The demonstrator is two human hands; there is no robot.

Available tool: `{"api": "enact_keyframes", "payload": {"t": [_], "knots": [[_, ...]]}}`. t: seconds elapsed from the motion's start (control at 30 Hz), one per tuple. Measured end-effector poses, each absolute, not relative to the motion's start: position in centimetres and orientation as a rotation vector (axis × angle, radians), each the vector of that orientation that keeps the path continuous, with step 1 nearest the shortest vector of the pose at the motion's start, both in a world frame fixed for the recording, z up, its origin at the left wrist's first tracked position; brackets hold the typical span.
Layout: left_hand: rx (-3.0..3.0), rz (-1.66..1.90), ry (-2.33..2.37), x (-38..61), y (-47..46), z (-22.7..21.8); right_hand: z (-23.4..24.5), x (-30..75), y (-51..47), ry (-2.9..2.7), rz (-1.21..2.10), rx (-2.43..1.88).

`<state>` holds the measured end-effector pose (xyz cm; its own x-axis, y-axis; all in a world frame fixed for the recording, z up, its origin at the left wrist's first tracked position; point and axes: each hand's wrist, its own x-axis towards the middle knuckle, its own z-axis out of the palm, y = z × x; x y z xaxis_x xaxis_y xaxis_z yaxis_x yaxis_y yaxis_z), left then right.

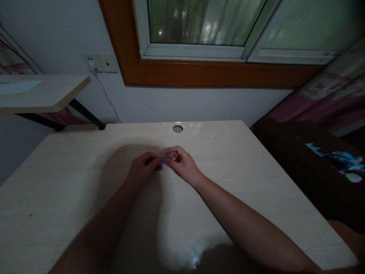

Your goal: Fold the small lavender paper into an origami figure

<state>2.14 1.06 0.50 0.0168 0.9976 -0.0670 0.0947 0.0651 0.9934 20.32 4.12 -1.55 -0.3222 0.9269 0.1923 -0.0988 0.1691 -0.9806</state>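
Observation:
Both arms reach forward over a pale wood-grain desk [234, 160]. Between my fingertips is a small purple-blue piece [161, 161], too small and dim to name; the fingers cover much of it. My left hand [143, 166] pinches it from the left with thumb and forefinger. From the right, my right hand [181, 163] grips its other side, thumb and fingers pressed together and the remaining fingers curled. The two hands almost meet near the back of the desk.
A round cable hole [178, 129] sits by the desk's back edge. At left, a raised shelf [42, 95] stands on black legs. A white cable [107, 95] hangs from a wall socket [99, 63]. Behind is a window with a wooden frame [185, 74]; a patterned curtain [319, 95] hangs at right.

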Motion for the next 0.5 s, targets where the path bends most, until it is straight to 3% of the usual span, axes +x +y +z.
{"api": "enact_keyframes", "payload": {"t": [0.5], "knots": [[1.313,1.046,1.302,2.22,1.10,0.41,-1.66,20.39,4.11,-1.461,1.317,-0.852]]}}
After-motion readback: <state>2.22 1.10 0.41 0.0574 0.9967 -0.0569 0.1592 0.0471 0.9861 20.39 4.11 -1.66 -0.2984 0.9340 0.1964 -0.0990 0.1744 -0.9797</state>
